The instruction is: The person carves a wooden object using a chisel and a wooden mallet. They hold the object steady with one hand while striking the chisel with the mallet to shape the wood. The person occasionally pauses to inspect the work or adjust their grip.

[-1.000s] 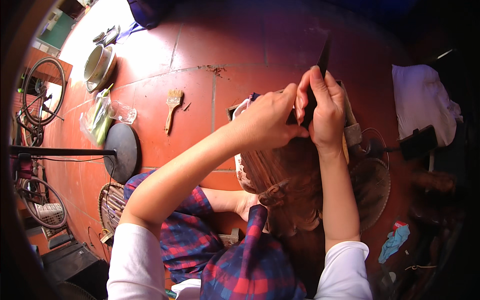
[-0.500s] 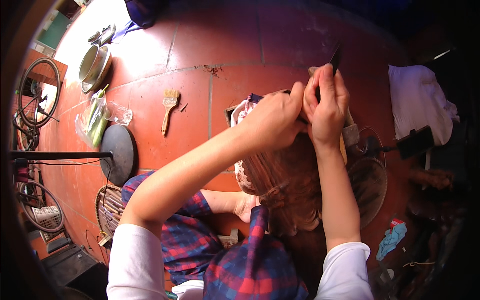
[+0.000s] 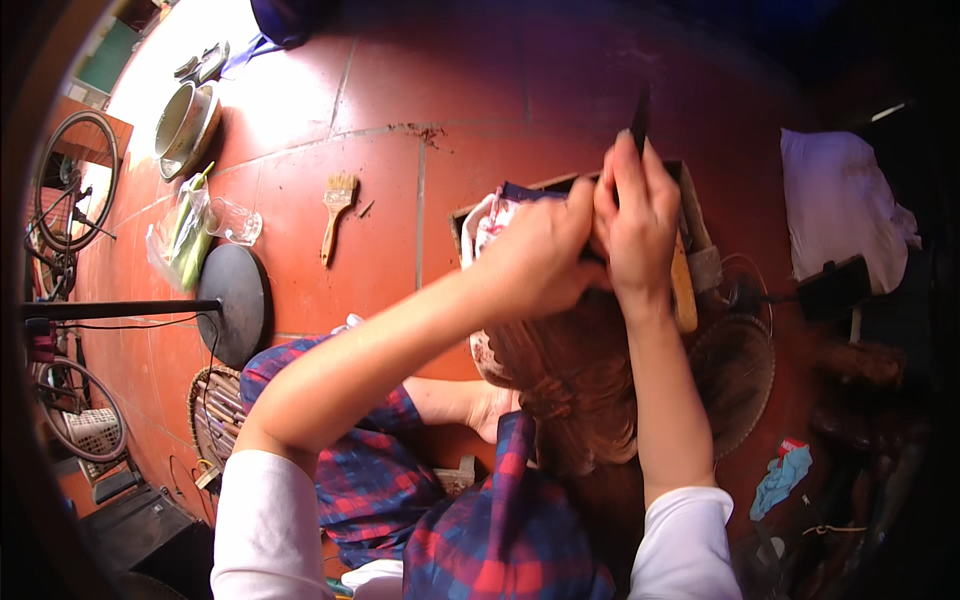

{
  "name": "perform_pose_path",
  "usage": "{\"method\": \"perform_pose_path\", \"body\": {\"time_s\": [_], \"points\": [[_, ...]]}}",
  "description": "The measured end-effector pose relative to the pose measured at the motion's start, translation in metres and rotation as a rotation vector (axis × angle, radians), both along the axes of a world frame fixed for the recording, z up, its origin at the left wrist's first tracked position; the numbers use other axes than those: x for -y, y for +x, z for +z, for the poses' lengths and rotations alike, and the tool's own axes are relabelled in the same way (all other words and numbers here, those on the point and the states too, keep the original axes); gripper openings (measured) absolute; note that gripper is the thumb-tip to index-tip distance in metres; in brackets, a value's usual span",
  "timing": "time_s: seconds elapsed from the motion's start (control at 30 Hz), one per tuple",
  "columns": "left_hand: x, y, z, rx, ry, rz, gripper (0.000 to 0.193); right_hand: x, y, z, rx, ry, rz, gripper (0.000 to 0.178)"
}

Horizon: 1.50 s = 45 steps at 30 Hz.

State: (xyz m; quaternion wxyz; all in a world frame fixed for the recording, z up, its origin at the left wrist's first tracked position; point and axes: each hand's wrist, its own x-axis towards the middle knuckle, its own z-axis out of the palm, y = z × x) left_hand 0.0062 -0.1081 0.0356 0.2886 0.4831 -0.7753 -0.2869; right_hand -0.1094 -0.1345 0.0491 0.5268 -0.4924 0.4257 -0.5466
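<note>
At nine o'clock from the left hand [image 3: 545, 250], its fingers' hold unclear, one brush [image 3: 338, 215]; at three from the right hand [image 3: 640, 220], fingers clamped on one blade [image 3: 641, 115], one white cloth [image 3: 840, 200]; at six, one part-hidden carving [image 3: 575, 390].

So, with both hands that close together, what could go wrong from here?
The dark pointed tool in the right hand might slip and nick the left hand, which is very close. If dropped, it could perhaps tumble toward the bare foot, which sits uncovered beside the brown carved piece.
</note>
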Motion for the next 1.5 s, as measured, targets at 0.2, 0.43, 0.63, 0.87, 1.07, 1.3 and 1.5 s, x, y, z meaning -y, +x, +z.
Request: {"method": "perform_pose_path", "body": {"time_s": [0.2,0.43,0.63,0.87,1.07,1.3,1.5], "points": [[-0.008,0.001,0.003,-0.012,0.029,-0.105,0.054,-0.015,-0.008,-0.001,0.201,0.047,0.059,0.032],[0.020,0.004,0.008,-0.027,0.041,-0.113,0.054,0.007,0.001,-0.002,0.113,-0.101,-0.039,0.032],[-0.003,0.009,0.001,0.016,-0.070,-0.121,0.057,-0.015,0.000,-0.005,0.103,0.065,0.034,0.032],[-0.009,0.038,0.057,-0.345,-0.106,0.038,0.042,-0.010,0.009,0.084,0.243,-0.216,0.146,0.030],[-0.117,0.151,-0.008,-0.016,0.212,0.347,0.025,-0.131,-0.030,0.122,-0.238,-0.138,0.099,0.022],[-0.210,0.217,-0.136,0.735,0.306,0.283,0.038,-0.187,0.025,0.084,-0.529,-0.292,0.701,0.017],[-0.213,0.202,-0.133,0.740,0.238,0.306,0.042,-0.214,0.013,0.107,-0.662,0.054,0.662,0.020]]}}
